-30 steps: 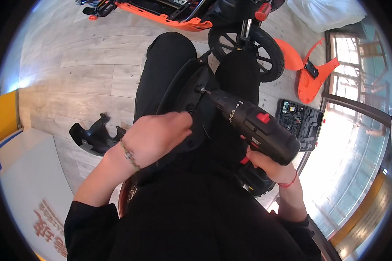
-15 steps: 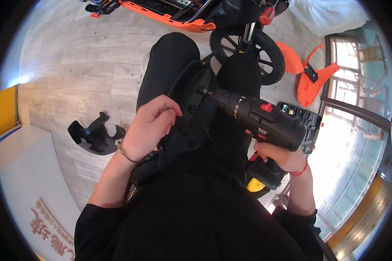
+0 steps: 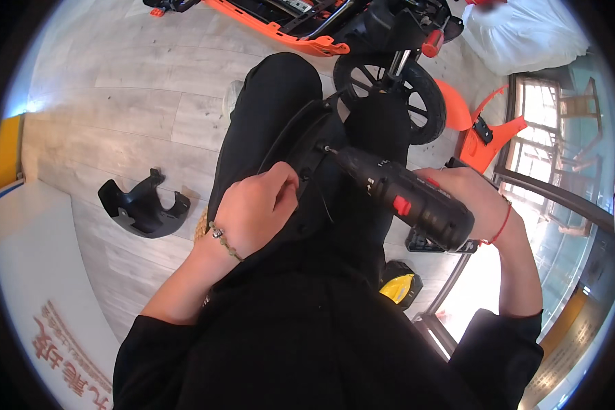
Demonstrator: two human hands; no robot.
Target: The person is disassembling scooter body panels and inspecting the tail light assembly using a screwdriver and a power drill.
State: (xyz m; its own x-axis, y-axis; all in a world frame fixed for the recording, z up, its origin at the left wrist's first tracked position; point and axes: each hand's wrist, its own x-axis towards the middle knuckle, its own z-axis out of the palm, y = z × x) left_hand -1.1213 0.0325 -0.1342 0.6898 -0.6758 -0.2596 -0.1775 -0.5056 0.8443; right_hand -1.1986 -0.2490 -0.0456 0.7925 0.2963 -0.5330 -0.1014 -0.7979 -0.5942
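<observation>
Across my thighs lies a curved black plastic panel (image 3: 310,205) with several dark round bosses along it. My right hand (image 3: 477,205) grips a black cordless drill (image 3: 410,198) with a red switch, held tilted over my right thigh. The bit points left at a boss near the panel's far end; whether it touches is too small to tell. My left hand (image 3: 258,210) is closed with curled fingers against the panel's left side. Its fingertips are hidden, so what they hold, if anything, does not show.
A black plastic cover (image 3: 143,212) lies on the wood floor to the left. Ahead are a spoked wheel (image 3: 427,102), an orange frame (image 3: 273,31) and a red-handled screwdriver (image 3: 432,44). Orange panels (image 3: 488,140) and a white bag (image 3: 519,34) are at the right, a yellow-black object (image 3: 398,285) nearer.
The drill has rolled over in my right hand, which has moved up and right. My left hand has shifted right, further over the panel. The view has moved slightly.
</observation>
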